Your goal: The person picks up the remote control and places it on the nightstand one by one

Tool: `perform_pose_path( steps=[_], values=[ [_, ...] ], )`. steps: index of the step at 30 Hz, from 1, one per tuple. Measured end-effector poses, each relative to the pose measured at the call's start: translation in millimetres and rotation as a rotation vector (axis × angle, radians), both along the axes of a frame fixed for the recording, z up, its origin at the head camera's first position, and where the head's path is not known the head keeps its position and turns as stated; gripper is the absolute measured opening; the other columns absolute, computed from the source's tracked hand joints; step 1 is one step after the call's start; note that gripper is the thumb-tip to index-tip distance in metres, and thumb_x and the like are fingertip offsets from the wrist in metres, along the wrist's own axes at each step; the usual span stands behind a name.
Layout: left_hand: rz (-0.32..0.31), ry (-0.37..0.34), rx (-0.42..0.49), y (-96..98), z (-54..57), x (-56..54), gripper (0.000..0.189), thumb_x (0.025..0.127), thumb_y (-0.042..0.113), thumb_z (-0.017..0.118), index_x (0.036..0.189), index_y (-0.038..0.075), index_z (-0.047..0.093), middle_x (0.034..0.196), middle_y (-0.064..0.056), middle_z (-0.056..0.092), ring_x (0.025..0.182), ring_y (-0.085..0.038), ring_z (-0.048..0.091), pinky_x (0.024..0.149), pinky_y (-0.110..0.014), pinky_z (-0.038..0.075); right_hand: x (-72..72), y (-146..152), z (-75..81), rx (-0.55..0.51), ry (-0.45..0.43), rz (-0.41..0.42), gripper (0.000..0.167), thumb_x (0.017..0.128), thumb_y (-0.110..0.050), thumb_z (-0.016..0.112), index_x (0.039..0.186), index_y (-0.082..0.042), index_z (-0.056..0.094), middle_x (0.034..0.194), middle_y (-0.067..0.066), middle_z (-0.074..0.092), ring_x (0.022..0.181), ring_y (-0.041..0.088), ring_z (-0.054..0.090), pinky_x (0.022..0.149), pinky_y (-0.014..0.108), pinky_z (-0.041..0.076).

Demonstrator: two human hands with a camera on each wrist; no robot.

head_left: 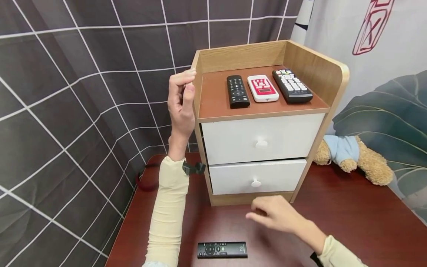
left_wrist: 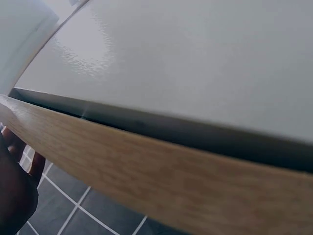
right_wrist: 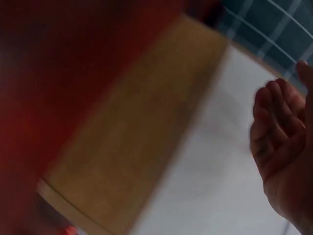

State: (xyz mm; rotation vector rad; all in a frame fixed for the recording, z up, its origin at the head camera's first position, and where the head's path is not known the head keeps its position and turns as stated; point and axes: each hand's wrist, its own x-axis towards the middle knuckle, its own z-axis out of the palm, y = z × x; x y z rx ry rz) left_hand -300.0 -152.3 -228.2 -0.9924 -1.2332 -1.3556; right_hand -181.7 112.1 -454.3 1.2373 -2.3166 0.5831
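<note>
My left hand [head_left: 181, 102] touches the outer left side of a small wooden cabinet [head_left: 240, 59], its bent fingers and thumb against the side panel's front edge. The left wrist view shows part of that hand [left_wrist: 17, 188] outside the wood panel. In front of the lower white drawer [head_left: 233, 180], my right hand [head_left: 277, 215] hangs above the table with loosely curled fingers, holding nothing. Nearer to me, a black remote control [head_left: 222, 250] lies sideways on the table. Above the lower drawer is the upper white drawer [head_left: 230, 139]; both have round white knobs.
On the cabinet's brown top lie a slim black remote [head_left: 237, 92], a white-and-red remote [head_left: 263, 89] and a larger black remote with white buttons [head_left: 292, 86]. A teddy bear [head_left: 353, 152] lies right of the cabinet on the reddish table [head_left: 350, 215]. Dark checked cloth [head_left: 83, 111] hangs behind.
</note>
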Motion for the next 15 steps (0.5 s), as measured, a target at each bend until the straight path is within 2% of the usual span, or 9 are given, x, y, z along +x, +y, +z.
perform_pose_path(
  steps=[3, 8, 12, 15],
  values=[
    [-0.003, 0.002, 0.001, 0.0, 2.2, -0.6, 0.025, 0.094, 0.006, 0.046, 0.103, -0.016, 0.052, 0.113, -0.032, 0.056, 0.117, -0.033, 0.059, 0.109, -0.046, 0.044, 7.4, -6.7, -25.3, 0.055, -0.052, 0.019, 0.024, 0.085, -0.046, 0.074, 0.08, -0.028, 0.058, 0.068, -0.02, 0.049, 0.061, -0.013, 0.035, 0.054, 0.004, 0.028],
    [0.011, -0.001, -0.013, 0.5, 3.4, -0.7, 0.025, 0.093, 0.006, 0.043, 0.101, -0.016, 0.051, 0.112, -0.033, 0.054, 0.117, -0.038, 0.057, 0.111, -0.049, 0.042, 20.0, -16.8, -54.2, 0.106, -0.168, 0.094, 0.03, 0.082, -0.051, 0.074, 0.088, -0.025, 0.062, 0.075, -0.017, 0.054, 0.066, -0.012, 0.039, 0.057, 0.003, 0.029],
    [0.059, -0.014, -0.019, 0.2, 4.0, -0.8, 0.026, 0.093, 0.009, 0.043, 0.098, -0.014, 0.052, 0.11, -0.032, 0.053, 0.114, -0.038, 0.056, 0.108, -0.043, 0.044, 27.8, -24.5, -67.5, 0.14, -0.166, 0.155, 0.034, 0.081, -0.057, 0.072, 0.09, -0.026, 0.061, 0.076, -0.018, 0.054, 0.067, -0.014, 0.04, 0.058, 0.001, 0.026],
    [0.112, -0.026, -0.015, -0.5, 4.7, -1.2, 0.027, 0.092, 0.012, 0.044, 0.096, -0.012, 0.055, 0.108, -0.03, 0.052, 0.111, -0.032, 0.055, 0.103, -0.037, 0.045, 30.0, -28.2, -71.9, 0.187, -0.133, 0.161, 0.037, 0.081, -0.061, 0.071, 0.092, -0.027, 0.061, 0.078, -0.019, 0.054, 0.067, -0.013, 0.04, 0.055, 0.003, 0.026]
  ],
)
